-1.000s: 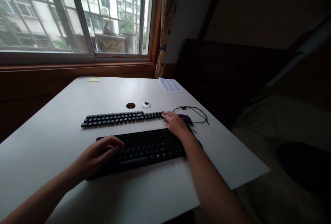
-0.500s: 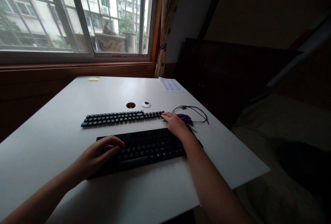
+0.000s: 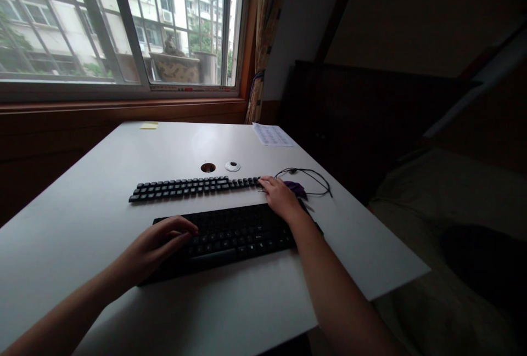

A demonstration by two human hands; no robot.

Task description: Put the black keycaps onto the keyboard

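A black keyboard lies at a slant on the white desk. My left hand rests over its left end, fingers loosely bent and thumb apart, holding nothing I can see. Beyond the keyboard, loose black keycaps stand in rows. My right hand reaches across the keyboard's right end to the right tip of these rows. Its fingertips are closed on a keycap there, mostly hidden by the fingers. Thin metal wire shows beneath the fingers; what it belongs to is unclear.
Right of my right hand lie a purple cloth-like item and a looped black cable. A round hole and a white ring cover sit behind the keycaps. Printed paper and a yellow note lie at the far edge.
My right hand has shifted very slightly to the right at the end of the keycap rows. The left hand and the keyboard have stayed put.
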